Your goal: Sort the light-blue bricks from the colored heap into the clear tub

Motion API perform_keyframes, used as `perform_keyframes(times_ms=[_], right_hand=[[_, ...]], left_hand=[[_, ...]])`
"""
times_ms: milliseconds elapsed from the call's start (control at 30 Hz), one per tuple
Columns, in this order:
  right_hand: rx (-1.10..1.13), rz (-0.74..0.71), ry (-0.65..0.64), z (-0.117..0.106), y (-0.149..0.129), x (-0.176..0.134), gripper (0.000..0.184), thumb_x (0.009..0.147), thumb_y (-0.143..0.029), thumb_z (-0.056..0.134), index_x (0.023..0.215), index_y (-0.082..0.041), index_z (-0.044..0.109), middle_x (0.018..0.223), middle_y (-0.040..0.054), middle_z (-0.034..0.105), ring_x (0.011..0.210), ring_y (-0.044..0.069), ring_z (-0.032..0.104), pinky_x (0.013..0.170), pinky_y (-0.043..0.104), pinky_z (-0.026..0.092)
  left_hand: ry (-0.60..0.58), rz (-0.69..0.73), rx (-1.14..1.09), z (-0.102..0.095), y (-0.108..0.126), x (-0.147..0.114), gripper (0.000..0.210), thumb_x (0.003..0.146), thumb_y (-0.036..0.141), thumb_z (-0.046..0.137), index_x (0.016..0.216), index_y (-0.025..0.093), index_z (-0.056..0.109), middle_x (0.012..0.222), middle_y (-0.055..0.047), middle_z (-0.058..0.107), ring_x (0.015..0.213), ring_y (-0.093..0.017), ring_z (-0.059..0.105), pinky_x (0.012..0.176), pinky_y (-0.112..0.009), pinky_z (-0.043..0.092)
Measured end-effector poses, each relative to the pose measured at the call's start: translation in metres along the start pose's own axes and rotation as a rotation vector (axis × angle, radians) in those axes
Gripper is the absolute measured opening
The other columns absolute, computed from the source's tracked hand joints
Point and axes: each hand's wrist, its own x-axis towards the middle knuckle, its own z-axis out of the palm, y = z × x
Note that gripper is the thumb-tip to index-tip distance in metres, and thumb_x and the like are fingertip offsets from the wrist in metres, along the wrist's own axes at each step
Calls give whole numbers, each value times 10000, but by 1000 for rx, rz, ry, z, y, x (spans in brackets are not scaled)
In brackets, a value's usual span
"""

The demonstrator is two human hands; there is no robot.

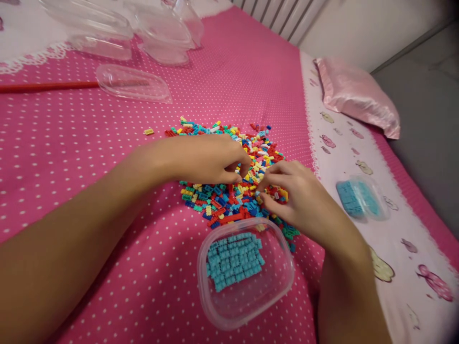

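Note:
A heap of small colourful building bricks (211,196) lies on the pink dotted cloth, and both hands reach into it. My left hand (218,160) is over the middle of the heap, its fingers curled down toward the thumb; what they hold, if anything, is hidden. To its right, my right hand (294,193) has thumb and index fingertip close together on a small light-blue building brick (257,193). Just in front of the heap stands a clear plastic tub (247,317), with light-blue bricks (234,258) packed in neat rows on its left side.
Another clear tub (380,203) with blue bricks sits at the right. Empty clear containers (165,31) lie at the back left, near a transparent scoop-shaped piece (134,83) beside a red stick (46,87). A pink pillow (358,93) rests at the far right.

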Motion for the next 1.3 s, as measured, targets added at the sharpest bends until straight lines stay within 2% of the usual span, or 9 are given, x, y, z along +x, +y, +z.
perform_keyframes(times_ms=[167,333,533,667,733,933,1133,1300], right_hand=[[216,-43,216,-10,-2,0,116,852,-126,587,840,-204,672,856,2,714,823,168,638,764,315,449],[404,-68,273,-11,-12,1,84,868,-149,625,828,-209,670,805,-20,712,775,143,652,729,286,466],[273,-40,360,-11,-15,0,50,857,-192,697,864,-191,648,853,4,697,791,158,641,733,304,483],[177,-119,305,-15,-19,-5,106,892,-163,689,989,-202,674,935,6,729,856,158,663,770,297,483],[118,-139,279,-16,-21,-7,96,900,-167,694,986,-209,687,929,-5,742,869,154,674,778,289,477],[61,-169,307,-14,-25,-5,57,888,-186,719,934,-208,694,882,-23,729,838,126,666,760,254,455],[41,-92,300,-20,-28,-11,102,818,-121,698,834,-217,669,773,-57,708,699,111,654,651,249,437],[56,-122,254,-31,-44,-27,82,861,-189,684,895,-264,683,804,-57,727,727,126,679,655,258,477]], left_hand=[[25,81,-94,-2,7,0,145,920,226,607,974,197,739,817,15,719,645,-78,560,598,-203,330],[88,170,-157,-3,11,1,182,939,285,606,908,195,761,766,18,719,642,-84,574,608,-222,338],[48,151,-150,-3,10,1,273,931,291,582,725,173,717,590,25,622,514,-80,476,535,-254,281],[-31,152,-213,-3,9,0,268,936,276,593,713,169,697,571,36,605,499,-72,472,514,-238,300],[-43,162,-248,-4,9,0,282,949,282,588,712,167,689,593,37,626,500,-64,475,510,-224,314],[-70,151,-299,-5,11,0,228,931,263,611,766,173,739,649,34,684,553,-65,550,535,-191,365],[-28,112,-253,-6,6,-1,165,905,335,671,876,211,776,739,41,739,638,-76,626,556,-161,378],[13,87,-238,-8,4,-3,201,927,341,640,872,195,767,750,29,734,635,-73,606,581,-185,365]])
